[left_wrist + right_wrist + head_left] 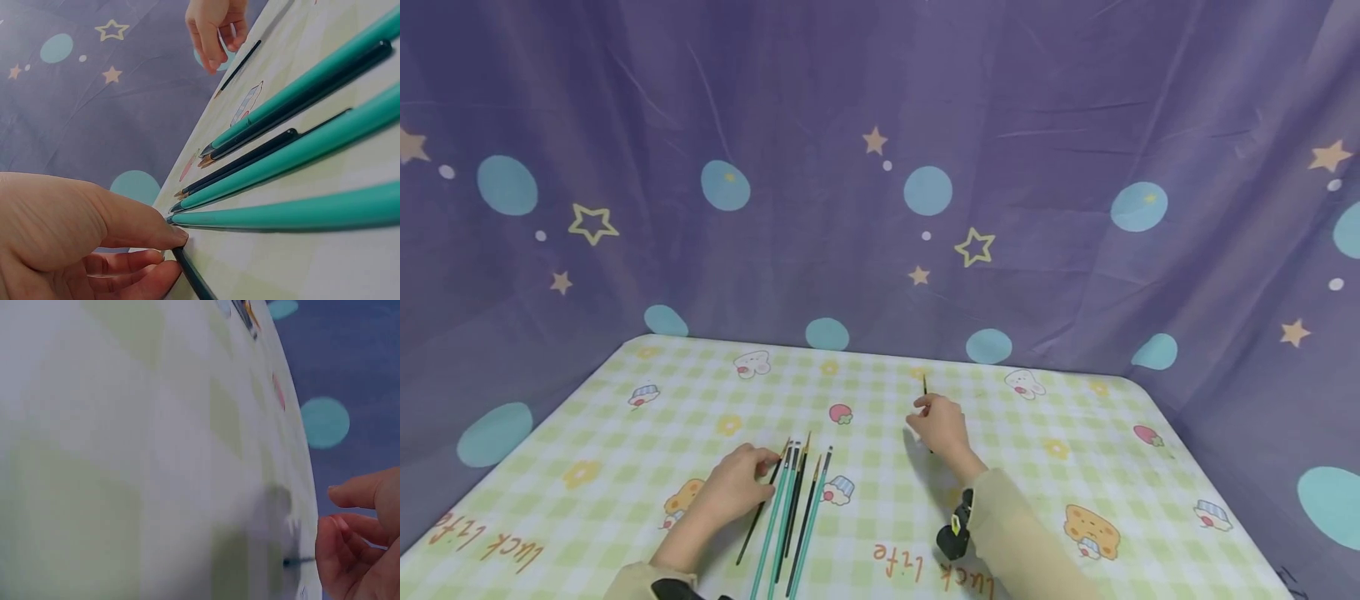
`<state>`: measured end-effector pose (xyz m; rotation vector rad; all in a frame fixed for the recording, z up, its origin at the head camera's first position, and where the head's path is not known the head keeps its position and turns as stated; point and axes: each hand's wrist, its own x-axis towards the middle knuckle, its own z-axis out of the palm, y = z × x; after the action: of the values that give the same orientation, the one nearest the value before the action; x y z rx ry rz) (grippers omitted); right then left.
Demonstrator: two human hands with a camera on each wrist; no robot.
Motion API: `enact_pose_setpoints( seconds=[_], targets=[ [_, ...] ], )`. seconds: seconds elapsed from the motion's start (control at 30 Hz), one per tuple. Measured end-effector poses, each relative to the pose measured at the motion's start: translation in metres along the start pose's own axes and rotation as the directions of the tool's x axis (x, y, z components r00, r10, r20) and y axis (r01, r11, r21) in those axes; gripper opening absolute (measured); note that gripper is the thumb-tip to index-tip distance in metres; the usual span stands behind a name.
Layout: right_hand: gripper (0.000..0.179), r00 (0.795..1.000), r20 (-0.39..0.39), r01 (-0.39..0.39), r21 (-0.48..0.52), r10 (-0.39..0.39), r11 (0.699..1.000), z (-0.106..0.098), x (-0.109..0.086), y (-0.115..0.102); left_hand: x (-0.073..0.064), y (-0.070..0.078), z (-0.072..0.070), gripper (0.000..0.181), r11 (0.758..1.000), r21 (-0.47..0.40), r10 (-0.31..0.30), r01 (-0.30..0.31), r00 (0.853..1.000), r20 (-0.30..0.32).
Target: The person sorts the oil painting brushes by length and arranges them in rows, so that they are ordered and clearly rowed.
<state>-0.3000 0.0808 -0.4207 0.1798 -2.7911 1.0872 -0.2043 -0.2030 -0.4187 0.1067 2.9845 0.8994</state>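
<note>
Several slim paintbrushes, teal ones [767, 542] and black ones [806, 533], lie roughly side by side on the cloth, tips pointing away from me. At the left of this group, my left hand [733, 487] pinches a black paintbrush [192, 271] near its bristle end between thumb and fingers. Farther back on the right, my right hand [942, 423] hovers over a lone black paintbrush [240, 67] lying on the cloth. In the right wrist view its thumb [356, 490] stands apart from loosely bent fingers, which partly hide that brush.
A green-and-white checked tablecloth [647, 442] with printed cartoons covers the table. Behind its far edge hangs a purple curtain [820, 258] with stars and blue dots. A black wrist strap [955, 533] shows at my right sleeve.
</note>
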Motion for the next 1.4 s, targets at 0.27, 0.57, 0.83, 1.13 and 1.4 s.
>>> enact_pose_setpoints(
  seconds=[0.27, 0.57, 0.83, 1.13, 1.4],
  targets=[
    [0.025, 0.997, 0.064, 0.034, 0.077, -0.039, 0.996, 0.014, -0.013, -0.018, 0.0, -0.002, 0.0, 0.037, 1.0, -0.003, -0.006, 0.006, 1.0, 0.004],
    [0.026, 0.987, 0.137, 0.06, 0.152, -0.081, 0.987, 0.03, -0.036, -0.04, 0.002, -0.002, 0.0, 0.038, 1.0, 0.006, -0.006, 0.006, 1.0, 0.005],
    [0.034, 0.972, 0.228, 0.004, 0.215, -0.054, 0.977, 0.045, -0.055, -0.059, 0.001, 0.0, -0.001, 0.037, 1.0, 0.007, 0.003, -0.003, 1.0, 0.005],
    [0.03, 0.964, 0.262, -0.034, 0.291, -0.045, 0.956, 0.057, -0.072, -0.072, 0.003, 0.0, 0.0, 0.037, 1.0, 0.004, -0.001, 0.001, 1.0, 0.014],
    [0.025, 0.963, 0.269, -0.047, 0.255, -0.024, 0.966, 0.066, -0.076, -0.078, 0.003, -0.003, 0.002, 0.037, 1.0, 0.002, -0.031, 0.031, 0.999, 0.016]
  ],
)
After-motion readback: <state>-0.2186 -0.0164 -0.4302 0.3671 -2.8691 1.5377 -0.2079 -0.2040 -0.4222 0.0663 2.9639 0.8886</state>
